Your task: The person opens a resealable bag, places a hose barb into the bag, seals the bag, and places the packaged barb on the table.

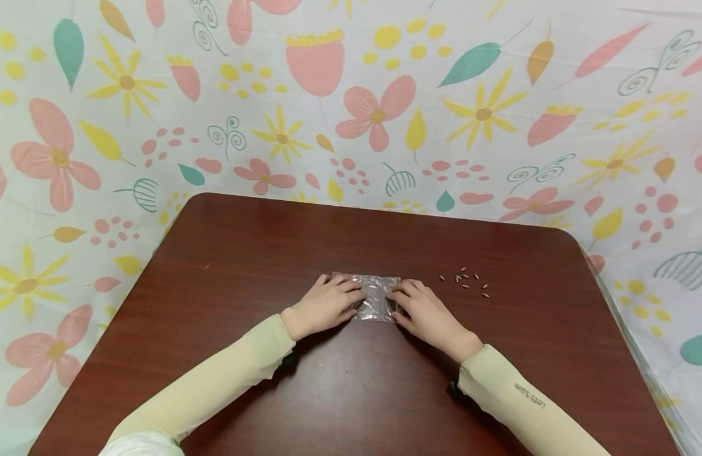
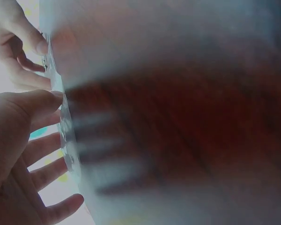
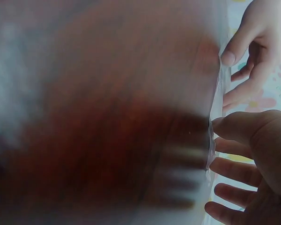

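Observation:
A clear, crinkled plastic bag [image 1: 376, 297] lies flat on the dark wooden table [image 1: 305, 234], between the two hands. My left hand [image 1: 326, 304] has its fingers spread, with the fingertips resting on the bag's left side. On the opposite side, the right hand [image 1: 429, 315] touches the bag's right edge with relaxed, parted fingers. From the left wrist, the thumb and fingertips [image 2: 57, 94] show right at the thin plastic along the tabletop. The right wrist view likewise has the fingertips [image 3: 217, 125] at the bag's edge [image 3: 214, 105].
Several tiny metallic pieces [image 1: 465, 286], resembling small screws, lie scattered beyond the right hand. A white cloth with a floral print [image 1: 379, 114] hangs behind the table and along its sides.

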Demonstrator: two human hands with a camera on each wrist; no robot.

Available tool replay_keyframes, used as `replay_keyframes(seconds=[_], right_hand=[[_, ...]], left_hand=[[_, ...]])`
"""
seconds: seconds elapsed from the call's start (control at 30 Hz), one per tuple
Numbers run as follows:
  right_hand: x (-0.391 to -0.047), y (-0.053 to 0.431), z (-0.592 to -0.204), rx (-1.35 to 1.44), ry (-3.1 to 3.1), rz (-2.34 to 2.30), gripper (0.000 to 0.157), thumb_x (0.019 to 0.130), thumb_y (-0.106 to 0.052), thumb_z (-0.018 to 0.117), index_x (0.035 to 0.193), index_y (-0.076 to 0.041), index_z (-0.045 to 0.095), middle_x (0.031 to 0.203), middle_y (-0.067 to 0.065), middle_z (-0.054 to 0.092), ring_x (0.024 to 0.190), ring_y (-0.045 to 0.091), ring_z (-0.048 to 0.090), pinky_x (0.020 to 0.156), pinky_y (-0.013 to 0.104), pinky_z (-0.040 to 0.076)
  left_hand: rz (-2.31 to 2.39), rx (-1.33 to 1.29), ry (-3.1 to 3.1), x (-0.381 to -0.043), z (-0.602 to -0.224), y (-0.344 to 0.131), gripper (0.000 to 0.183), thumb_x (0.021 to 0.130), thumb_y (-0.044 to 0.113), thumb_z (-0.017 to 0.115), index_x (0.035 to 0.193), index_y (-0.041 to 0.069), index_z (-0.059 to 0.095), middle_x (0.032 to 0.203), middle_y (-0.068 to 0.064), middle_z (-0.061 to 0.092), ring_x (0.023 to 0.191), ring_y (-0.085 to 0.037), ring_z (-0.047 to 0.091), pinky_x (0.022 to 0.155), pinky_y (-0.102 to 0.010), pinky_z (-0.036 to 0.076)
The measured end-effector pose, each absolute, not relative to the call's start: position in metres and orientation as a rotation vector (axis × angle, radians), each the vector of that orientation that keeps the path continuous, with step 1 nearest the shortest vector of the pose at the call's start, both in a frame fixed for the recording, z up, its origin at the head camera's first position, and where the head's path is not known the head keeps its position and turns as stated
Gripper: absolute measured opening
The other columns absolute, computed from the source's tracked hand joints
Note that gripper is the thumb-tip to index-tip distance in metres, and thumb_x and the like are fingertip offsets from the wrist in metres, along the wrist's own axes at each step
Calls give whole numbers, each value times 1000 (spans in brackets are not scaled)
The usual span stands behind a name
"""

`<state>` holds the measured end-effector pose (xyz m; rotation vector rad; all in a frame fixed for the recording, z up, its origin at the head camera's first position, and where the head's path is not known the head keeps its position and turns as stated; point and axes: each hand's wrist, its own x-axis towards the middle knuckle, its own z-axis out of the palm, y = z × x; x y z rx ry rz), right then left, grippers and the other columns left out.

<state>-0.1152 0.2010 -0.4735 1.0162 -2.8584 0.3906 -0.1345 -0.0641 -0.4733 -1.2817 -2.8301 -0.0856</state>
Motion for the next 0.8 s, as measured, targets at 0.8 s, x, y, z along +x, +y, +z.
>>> replay_keyframes(seconds=[0.8], right_hand=[[-122,216,-471,381,-3034,998,19,99,-14,68,113,-3,74,90,6,76,70,12,64,66,35,52]], left_hand=[[-837,-1044,-2882,-127,-470,-12,37,99,12,68,134,0,63,122,-15,67,105,-27,68,92,-40,56]])
